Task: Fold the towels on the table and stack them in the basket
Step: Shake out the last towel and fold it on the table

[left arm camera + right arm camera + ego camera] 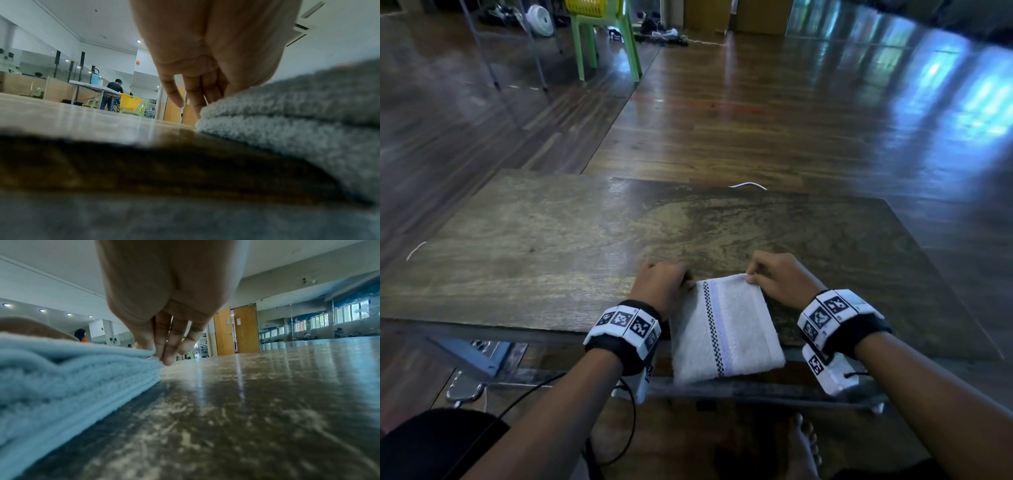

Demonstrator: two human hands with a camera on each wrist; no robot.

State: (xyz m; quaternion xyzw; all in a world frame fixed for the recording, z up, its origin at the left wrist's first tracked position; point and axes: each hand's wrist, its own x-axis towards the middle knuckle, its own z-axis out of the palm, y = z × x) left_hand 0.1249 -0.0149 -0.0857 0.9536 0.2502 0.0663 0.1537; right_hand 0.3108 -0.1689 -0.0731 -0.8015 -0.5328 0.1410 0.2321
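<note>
Floor (774, 113): dark polished wooden boards fill the far part of the head view; pale window light reflects on them at the far right.
Table (544, 246): a low, worn wooden top, wide across the middle of the head view; its near edge runs just in front of the person's wrists.
Chair (606, 37): a light green plastic chair stands on the floor at the far left, well apart from the table.
Basket (594, 6): a yellow plastic basket with an open-lattice wall sits on the chair seat; only its lower part shows in the head view; what it holds cannot be told.
Towel (726, 329): a pale grey towel, folded into a thick rectangle of several layers, lies at the near edge of the table between the two hands; a checked black-and-white stripe and a pale violet stripe run along it from far to near; its near end hangs slightly past the table edge.
Left hand (662, 286): rests at the far left corner of the towel; fingers curled, and the left wrist view shows the thumb on top of the fold with the fingertips (196, 104) at its edge, pinching the layers.
Right hand (779, 279): at the far right corner of the towel; thumb and fingertips (167, 356) pressed together, pinching the top layers of that corner.
Wrist bands (625, 327): black bands carrying white blocks with square black-and-white markers, one on each wrist.
</note>
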